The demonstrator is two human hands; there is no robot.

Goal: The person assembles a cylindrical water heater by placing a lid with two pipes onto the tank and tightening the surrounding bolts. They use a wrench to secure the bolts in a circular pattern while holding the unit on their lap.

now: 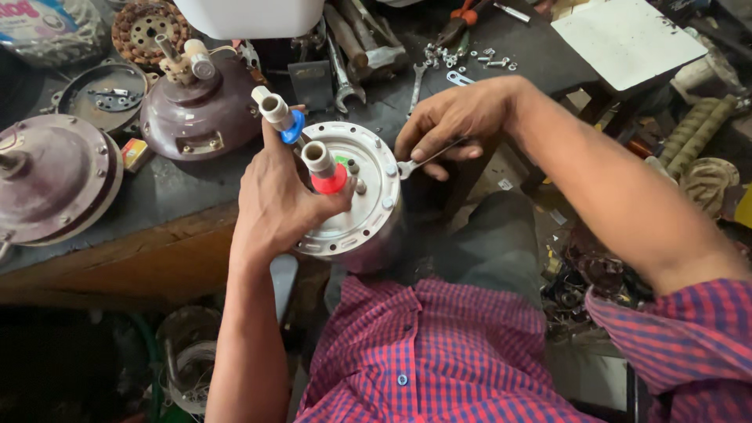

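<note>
A round silver motor housing (368, 219) with a white bolted cover rests against my lap at the bench edge. My left hand (274, 196) grips its left side and central shaft, where red-capped and blue-capped wire ends (317, 160) stick up. My right hand (454, 121) pinches a small flat spanner (415, 163), whose jaw sits on a bolt at the cover's right rim.
On the dark workbench (180, 192) stand a maroon motor body (200, 110), a maroon round cover (51, 176) at the left, a copper-wound stator (145, 27), spanners (345, 74) and loose nuts (470, 59). A white board (627, 35) lies at upper right.
</note>
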